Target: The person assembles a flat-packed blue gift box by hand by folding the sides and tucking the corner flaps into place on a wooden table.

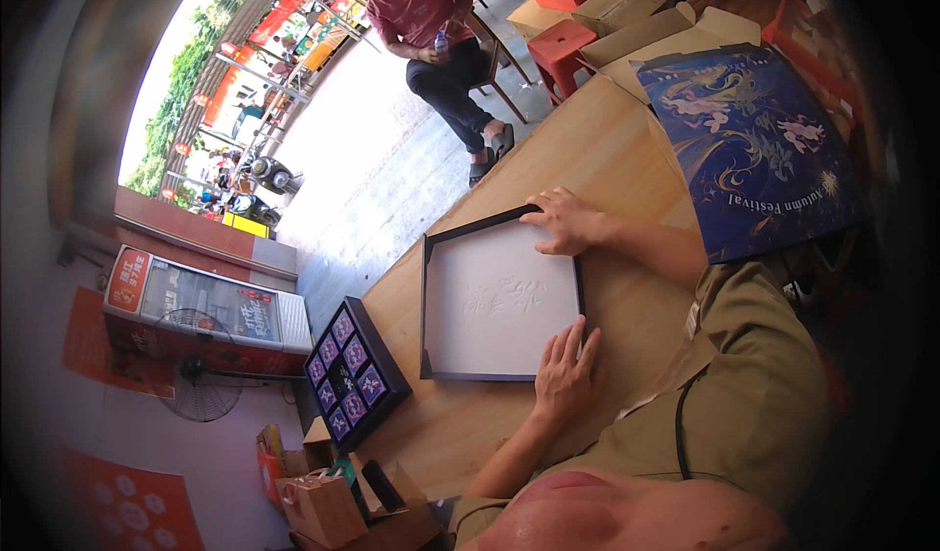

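A shallow box lid [470,257] lies on the table with its inside up: white lining with raised embossed marks, and a thin dark rim. My left hand [565,375] rests at its near lower corner, fingers stretched out along the rim. On the upper right corner lies my right hand [566,223], fingers spread across the rim and part of the white inside. Neither hand has closed round the lid. Left of the lid, a dark blue box [351,375] stands tilted, filled with several small purple decorated packets around a dark centre.
The wooden table [627,160] runs diagonally. A blue printed panel [754,160] lies at right beside open cartons [676,42] and a red stool [561,54]. A seated person [431,32] holds a bottle. At left stand a display fridge [211,311], fan [201,365] and paper bag [323,507].
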Motion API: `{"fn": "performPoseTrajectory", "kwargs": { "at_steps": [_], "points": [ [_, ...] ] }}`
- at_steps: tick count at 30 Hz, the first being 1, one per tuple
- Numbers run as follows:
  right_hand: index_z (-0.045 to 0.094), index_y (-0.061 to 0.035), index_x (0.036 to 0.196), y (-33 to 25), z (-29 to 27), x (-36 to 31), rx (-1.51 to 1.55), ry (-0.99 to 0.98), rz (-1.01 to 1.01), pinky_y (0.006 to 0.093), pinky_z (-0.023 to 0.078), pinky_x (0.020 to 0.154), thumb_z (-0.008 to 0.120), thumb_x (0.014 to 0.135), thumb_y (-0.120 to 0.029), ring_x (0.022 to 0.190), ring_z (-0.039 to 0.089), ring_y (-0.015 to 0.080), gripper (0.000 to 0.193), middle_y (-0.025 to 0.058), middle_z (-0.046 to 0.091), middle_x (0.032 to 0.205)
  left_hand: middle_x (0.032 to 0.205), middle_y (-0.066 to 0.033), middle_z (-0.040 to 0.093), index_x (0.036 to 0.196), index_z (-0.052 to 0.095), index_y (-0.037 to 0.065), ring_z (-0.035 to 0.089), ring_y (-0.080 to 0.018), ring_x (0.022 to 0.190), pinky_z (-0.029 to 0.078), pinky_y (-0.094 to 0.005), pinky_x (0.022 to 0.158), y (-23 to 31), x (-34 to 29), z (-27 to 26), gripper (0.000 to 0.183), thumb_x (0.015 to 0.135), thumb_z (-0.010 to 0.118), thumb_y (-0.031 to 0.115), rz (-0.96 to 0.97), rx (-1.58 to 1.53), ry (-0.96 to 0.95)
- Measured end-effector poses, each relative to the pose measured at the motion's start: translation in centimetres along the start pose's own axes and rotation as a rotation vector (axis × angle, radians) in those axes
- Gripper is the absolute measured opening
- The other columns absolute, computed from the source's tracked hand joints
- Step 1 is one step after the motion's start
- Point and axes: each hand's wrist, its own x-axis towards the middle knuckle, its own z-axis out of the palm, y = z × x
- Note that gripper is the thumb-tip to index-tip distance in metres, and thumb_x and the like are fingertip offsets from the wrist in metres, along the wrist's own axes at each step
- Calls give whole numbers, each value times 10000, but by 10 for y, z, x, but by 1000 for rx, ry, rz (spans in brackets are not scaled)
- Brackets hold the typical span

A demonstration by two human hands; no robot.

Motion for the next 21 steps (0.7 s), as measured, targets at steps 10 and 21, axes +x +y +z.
{"fn": "performPoseTrajectory", "kwargs": {
  "at_steps": [10,21],
  "points": [
    [656,-125,1381,1,2,-4,-1,4,9,486,311,1181,668,879,-497,1405,451,384,625,233,474,1514,1551,-231,466,1351,639,80,474,-389,1406,375,-540,1160,10,-5,5,443,938,653,240,67,174,65],
    [648,-170,1414,-4,-11,1,-10,-155,54,477,258,1222,619,895,-520,1486,361,349,627,215,439,1565,1669,-210,287,1588,401,156,260,-455,1533,211,-550,1255,64,52,50,786,886,733,279,698,-354,-356]
  ]
}}
